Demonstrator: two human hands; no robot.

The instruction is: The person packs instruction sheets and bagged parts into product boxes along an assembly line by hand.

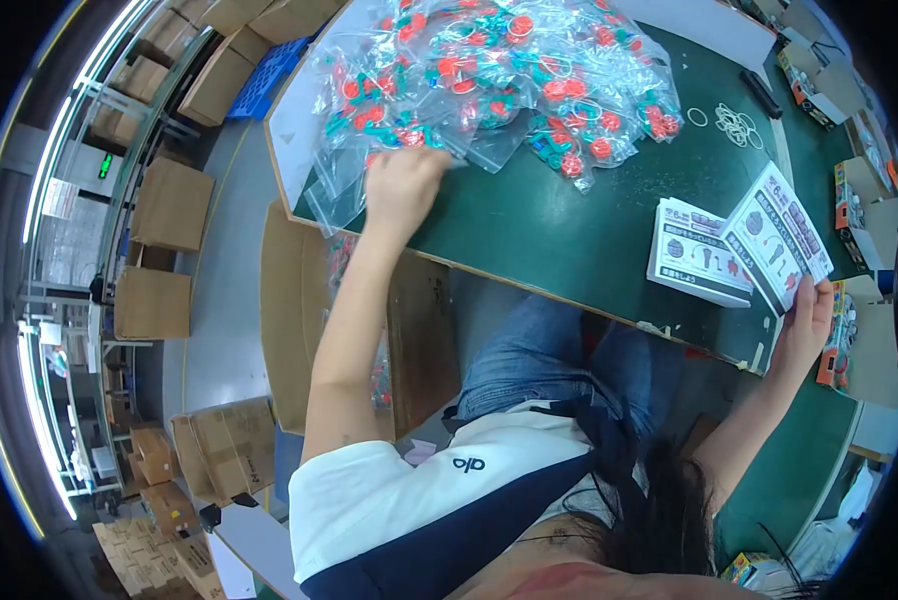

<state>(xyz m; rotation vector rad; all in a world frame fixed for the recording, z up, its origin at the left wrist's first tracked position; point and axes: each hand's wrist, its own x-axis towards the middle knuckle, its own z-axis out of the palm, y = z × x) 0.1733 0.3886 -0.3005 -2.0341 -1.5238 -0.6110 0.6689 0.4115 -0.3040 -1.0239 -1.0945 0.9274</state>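
A large heap of clear plastic bags (469,75) with red and teal parts covers the far side of the green table (529,235). My left hand (406,185) is at the near left edge of the heap, its fingers closed on a clear bag there. On the right, my right hand (811,318) pinches the lower corner of a printed leaflet (781,235), which is tilted up. Beside and partly under that leaflet lies a stack of similar leaflets (697,250) on the table.
Loose rubber bands (737,128) and a black object (761,93) lie at the back right. An open carton (424,340) stands below the table's left edge. Small boxes (854,210) line the right side. More cartons (169,205) and shelving are at the left.
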